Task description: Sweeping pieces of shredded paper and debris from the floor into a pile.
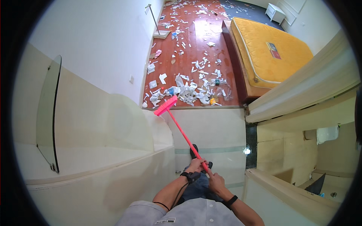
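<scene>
Both my hands hold the handle of a pink push broom [183, 135]. My left hand [197, 165] wraps the handle a little farther up the shaft, while my right hand [216, 180] grips close to its near end. The broom's bristled head [166, 105] is raised at the far left, beside a curved white ledge, and overlaps the border of the wooden floor in view. Just past it lies a heap of torn paper and plastic litter [187, 92] on the reddish wooden floor [169, 65]. A clear plastic bottle [217, 82] rests at the heap's right side.
A bed with a yellow mattress [271, 53] stands on the right. A long-handled dustpan [162, 34] leans by the left wall. More scraps cover the far floor, near a white nightstand [275, 13]. At right, a doorway opens onto a tiled bathroom [285, 152]; a white counter [99, 180] runs left.
</scene>
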Demonstrator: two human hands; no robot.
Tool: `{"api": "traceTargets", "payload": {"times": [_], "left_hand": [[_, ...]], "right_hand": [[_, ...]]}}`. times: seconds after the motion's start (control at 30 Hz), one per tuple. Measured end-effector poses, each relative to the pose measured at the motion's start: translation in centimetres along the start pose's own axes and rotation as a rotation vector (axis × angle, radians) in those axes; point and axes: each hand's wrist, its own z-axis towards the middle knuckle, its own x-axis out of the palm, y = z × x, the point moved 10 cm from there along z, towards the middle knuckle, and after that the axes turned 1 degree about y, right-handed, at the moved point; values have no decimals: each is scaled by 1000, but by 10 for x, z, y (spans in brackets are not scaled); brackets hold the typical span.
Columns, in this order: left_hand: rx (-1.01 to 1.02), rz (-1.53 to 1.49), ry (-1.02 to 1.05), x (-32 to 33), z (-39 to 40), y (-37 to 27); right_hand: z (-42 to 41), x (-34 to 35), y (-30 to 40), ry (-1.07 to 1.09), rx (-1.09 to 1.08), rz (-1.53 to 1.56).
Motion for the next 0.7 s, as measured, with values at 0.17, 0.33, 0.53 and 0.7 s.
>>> {"api": "traceTargets", "payload": {"times": [0.17, 0.33, 0.53, 0.7], "left_hand": [[-163, -57, 74, 27, -2, 63], [-169, -39, 62, 27, 19, 74], [39, 20, -132, -8, 36, -35], [10, 60, 32, 23, 19, -55]], "right_hand": [[-46, -8, -19, 60, 93, -41], [-31, -1, -22, 16, 119, -86], [68, 3, -9, -78, 20, 165], [58, -22, -2, -71, 55, 129]]}}
